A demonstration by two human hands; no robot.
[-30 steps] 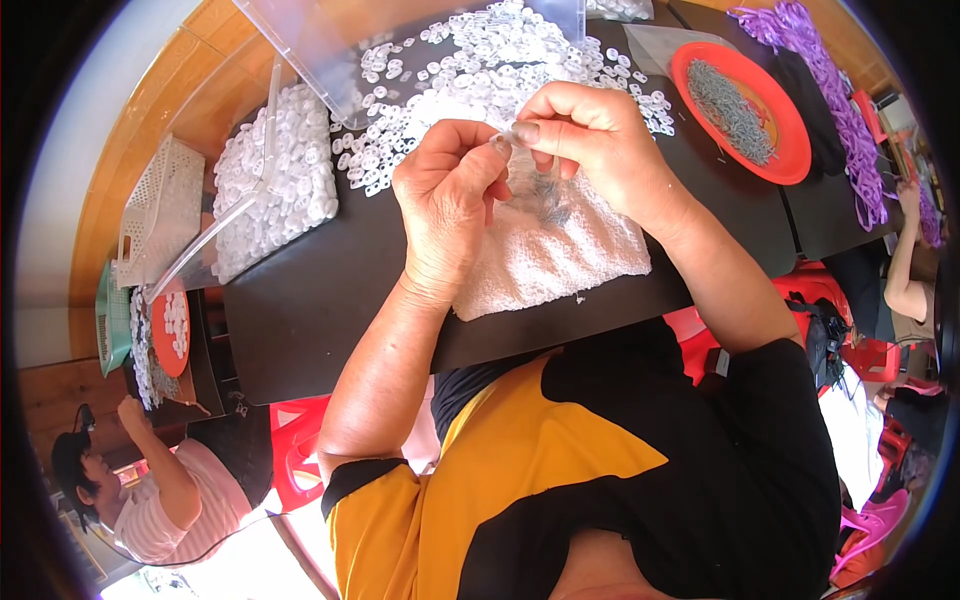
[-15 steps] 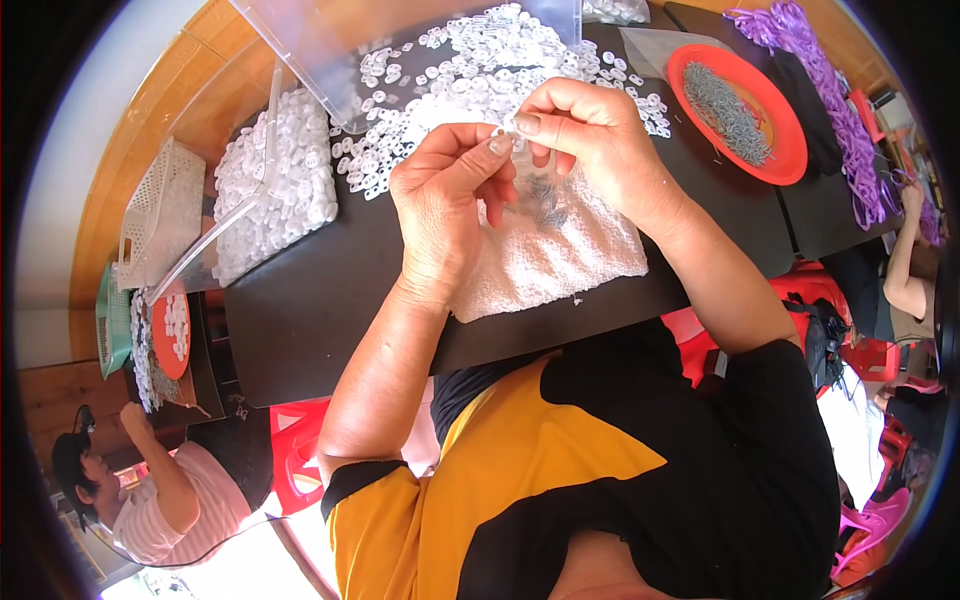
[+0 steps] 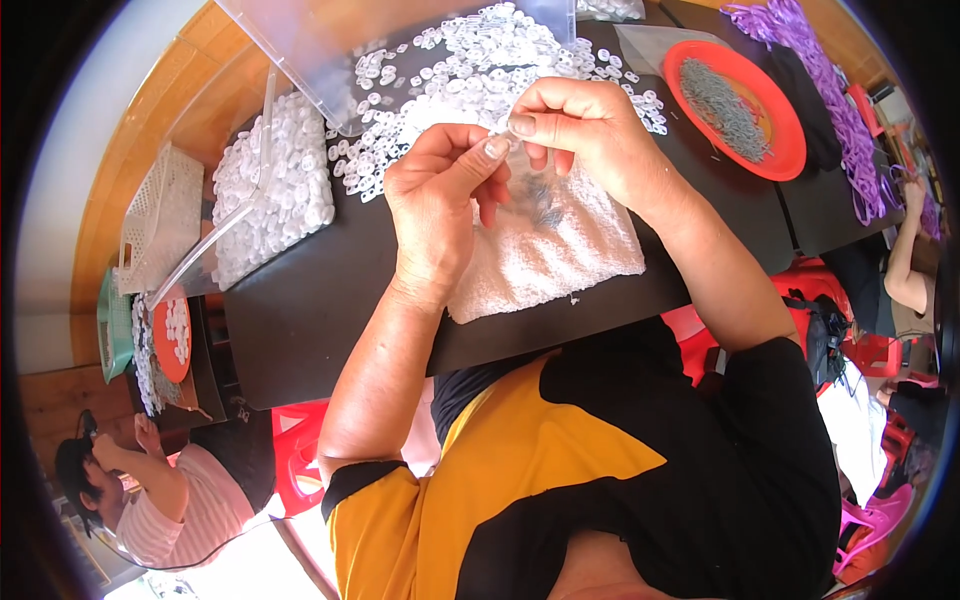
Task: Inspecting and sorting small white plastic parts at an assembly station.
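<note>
My left hand [image 3: 438, 195] and my right hand [image 3: 590, 125] meet over a pale towel [image 3: 560, 265], both closed in a pinch. Between their fingertips is a small white plastic piece [image 3: 504, 131], mostly covered by the thumbs. A few thin grey metal pins [image 3: 548, 214] lie on the towel below my hands. Just beyond the fingers spreads a heap of small white plastic pieces with holes [image 3: 480, 60], some loose on the dark table [image 3: 310, 330].
At the left stands a clear bin of white pieces [image 3: 275, 190] beside a white perforated basket [image 3: 160, 215]. An orange-red plate [image 3: 785, 130] of grey pins sits at the right, near purple ribbon [image 3: 850, 130]. One person [image 3: 175, 490] works at the lower left, another at far right.
My hands stay pinched together, barely shifting to the left with the view. The person at the lower left has raised a hand toward the head.
</note>
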